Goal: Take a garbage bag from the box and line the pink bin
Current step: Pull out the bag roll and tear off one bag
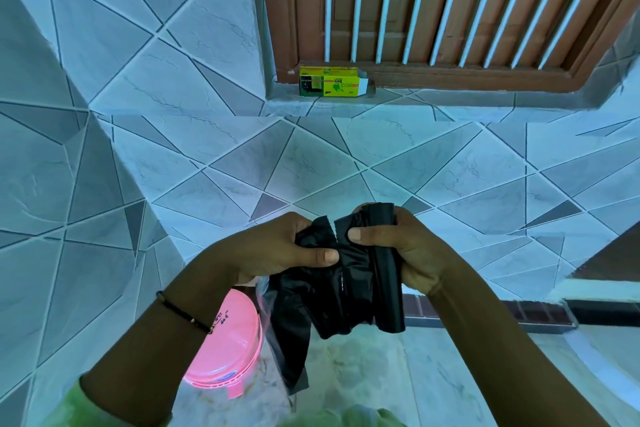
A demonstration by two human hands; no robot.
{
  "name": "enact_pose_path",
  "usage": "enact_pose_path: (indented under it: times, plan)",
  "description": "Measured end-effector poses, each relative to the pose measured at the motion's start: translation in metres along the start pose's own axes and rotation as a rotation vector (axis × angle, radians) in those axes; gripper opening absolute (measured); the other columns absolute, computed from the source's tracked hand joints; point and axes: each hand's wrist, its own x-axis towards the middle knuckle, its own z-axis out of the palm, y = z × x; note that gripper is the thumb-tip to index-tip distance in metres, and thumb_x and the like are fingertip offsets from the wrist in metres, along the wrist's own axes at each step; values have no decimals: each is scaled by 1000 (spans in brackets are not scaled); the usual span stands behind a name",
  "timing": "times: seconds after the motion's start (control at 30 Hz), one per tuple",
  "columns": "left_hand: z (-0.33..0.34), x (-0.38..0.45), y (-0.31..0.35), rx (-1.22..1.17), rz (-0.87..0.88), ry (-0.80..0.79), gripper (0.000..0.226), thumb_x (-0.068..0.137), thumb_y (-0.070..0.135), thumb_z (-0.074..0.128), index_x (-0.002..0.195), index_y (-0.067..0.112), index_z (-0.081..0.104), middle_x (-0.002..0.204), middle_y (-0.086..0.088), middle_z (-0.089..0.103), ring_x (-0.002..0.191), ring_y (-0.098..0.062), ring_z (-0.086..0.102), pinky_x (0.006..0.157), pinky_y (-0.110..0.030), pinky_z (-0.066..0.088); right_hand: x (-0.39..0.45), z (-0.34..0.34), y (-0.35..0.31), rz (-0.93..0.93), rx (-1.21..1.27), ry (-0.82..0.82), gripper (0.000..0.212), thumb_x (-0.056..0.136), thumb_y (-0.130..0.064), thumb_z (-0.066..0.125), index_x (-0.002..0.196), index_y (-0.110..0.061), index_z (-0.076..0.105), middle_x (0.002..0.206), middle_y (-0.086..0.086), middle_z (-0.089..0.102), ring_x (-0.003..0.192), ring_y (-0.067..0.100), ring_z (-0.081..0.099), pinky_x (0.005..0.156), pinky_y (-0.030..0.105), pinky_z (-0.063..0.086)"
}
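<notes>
A black garbage bag (pixel 322 291) hangs crumpled between my two hands, joined to a black roll of bags (pixel 387 274). A tear has opened at the top along the perforated seam between them. My left hand (pixel 277 250) grips the loose bag, thumb pressed on it. My right hand (pixel 394 243) holds the roll, thumb on the plastic beside the tear. The pink bin (pixel 228 347) stands on the floor below my left forearm, partly hidden by it. The yellow-green bag box (pixel 330 81) lies on the window ledge, one end flap open.
Grey-blue tiled walls fill the left and middle. A brown wooden window frame (pixel 450 76) with white bars sits above the ledge. A dark tiled step (pixel 519 312) runs along the right. Pale floor lies beneath the bag.
</notes>
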Motion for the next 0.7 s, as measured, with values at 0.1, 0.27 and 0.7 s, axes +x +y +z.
enact_pose_path:
  times: [0.1, 0.27, 0.7]
  plan:
    - [2, -4, 5, 45, 10, -40, 26, 82, 21, 64, 56, 23, 63, 53, 14, 57, 51, 0, 53, 54, -11, 41, -5, -1, -2, 58, -93, -83, 11, 66, -8, 74, 76, -9, 69, 75, 6, 67, 75, 24, 64, 73, 33, 53]
    - [5, -5, 4, 166, 2, -31, 46, 89, 23, 59, 44, 29, 55, 43, 15, 37, 44, -1, 31, 47, -15, 25, -7, 3, -7, 102, -351, -126, 30, 73, -4, 75, 53, -19, 58, 54, -10, 51, 56, 9, 53, 60, 18, 43]
    - [8, -1, 10, -53, 57, 57, 39, 91, 32, 51, 55, 25, 65, 55, 16, 59, 54, 2, 52, 56, -9, 40, -5, 4, -4, -58, 49, -7, 22, 60, 9, 61, 59, -11, 67, 60, 3, 63, 58, 17, 62, 60, 25, 52]
